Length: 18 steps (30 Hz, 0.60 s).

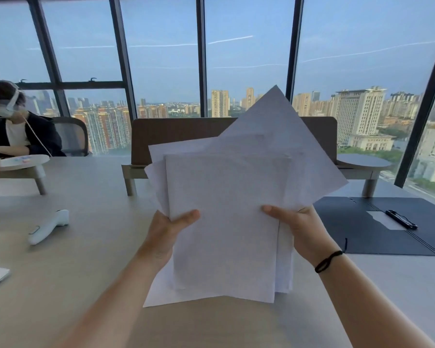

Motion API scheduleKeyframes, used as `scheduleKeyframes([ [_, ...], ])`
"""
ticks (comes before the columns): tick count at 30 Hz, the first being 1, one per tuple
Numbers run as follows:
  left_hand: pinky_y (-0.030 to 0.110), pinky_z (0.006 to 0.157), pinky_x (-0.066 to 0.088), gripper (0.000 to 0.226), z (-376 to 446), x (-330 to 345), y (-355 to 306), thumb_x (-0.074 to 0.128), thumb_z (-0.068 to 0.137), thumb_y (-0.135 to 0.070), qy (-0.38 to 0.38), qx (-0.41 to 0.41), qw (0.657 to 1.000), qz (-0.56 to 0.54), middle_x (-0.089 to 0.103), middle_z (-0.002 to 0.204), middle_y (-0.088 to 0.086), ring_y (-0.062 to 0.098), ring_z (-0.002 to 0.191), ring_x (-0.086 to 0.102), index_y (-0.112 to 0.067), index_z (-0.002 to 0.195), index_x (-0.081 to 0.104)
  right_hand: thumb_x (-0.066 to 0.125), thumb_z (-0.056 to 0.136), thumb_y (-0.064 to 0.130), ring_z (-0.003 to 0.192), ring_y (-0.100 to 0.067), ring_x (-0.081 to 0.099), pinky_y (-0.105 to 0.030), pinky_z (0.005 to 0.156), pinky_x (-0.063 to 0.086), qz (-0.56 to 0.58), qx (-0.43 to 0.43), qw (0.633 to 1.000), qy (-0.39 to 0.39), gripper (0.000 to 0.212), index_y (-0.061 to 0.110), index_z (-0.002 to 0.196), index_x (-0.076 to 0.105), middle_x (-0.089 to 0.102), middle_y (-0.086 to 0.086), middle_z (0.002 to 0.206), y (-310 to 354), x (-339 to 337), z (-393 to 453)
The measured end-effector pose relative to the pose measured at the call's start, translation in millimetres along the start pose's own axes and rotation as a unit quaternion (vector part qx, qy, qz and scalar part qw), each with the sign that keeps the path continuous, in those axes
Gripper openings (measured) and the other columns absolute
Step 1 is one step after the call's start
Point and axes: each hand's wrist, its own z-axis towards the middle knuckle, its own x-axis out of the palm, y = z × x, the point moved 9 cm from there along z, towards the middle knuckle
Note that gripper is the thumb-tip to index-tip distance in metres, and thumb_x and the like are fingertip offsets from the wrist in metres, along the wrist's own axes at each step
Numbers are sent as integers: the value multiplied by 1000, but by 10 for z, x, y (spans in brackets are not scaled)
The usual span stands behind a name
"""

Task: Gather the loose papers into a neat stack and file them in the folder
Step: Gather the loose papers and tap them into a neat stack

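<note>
**Papers held up in both hands, folder open to the right**

Nearest to me, both forearms reach up from the bottom edge. My left hand [167, 231] grips the left side of the papers [224, 222], thumb lying across the front sheet and fingers hidden behind. My right hand [300, 231] grips the right side the same way, a black band [328, 261] around that wrist. The sheets stand upright above the table [86, 247], uneven and fanned, one turned so its corner points up.

To the right, the dark folder [349, 229] lies open flat on the table, a black pen [401, 219] resting on it. To the left lies a white controller [48, 226].

Farther off stands a low desk divider [173, 136]; at far left sits a person [18, 131] wearing a headset. Beyond are windows [161, 59] over city buildings.
</note>
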Motion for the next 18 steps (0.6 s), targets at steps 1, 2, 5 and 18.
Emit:
scheduleKeyframes([
  [1,26,74,58,41,-24,28,54,86,55,-20,14,-8,1000,8,80,100,1,16,96,75,-29,94,82,89,64,13,108,-37,72,-51,97,57,1,-5,1000,7,61,-5,119,69,75,-21,116,-10,20,-2],
  [2,24,75,58,43,-50,42,96,86,52,-24,24,-16,1000,13,80,100,-1,15,96,74,-32,94,81,94,58,22,108,-36,72,-48,96,58,0,-10,1000,5,70,-6,118,70,76,-21,115,-11,37,-7],
  [5,31,83,58,55,-71,-6,239,96,47,-36,43,-52,998,9,78,107,5,21,104,73,-27,99,81,94,58,42,102,-23,75,-30,84,62,43,-9,998,-53,76,1,118,71,77,-14,115,3,-48,-14],
  [18,37,82,58,43,-136,-17,413,91,55,-23,25,-85,994,59,78,105,14,31,100,74,-12,95,81,44,107,33,104,-19,75,-37,89,61,127,-82,982,-114,27,20,118,65,80,2,107,697,25,236],
])
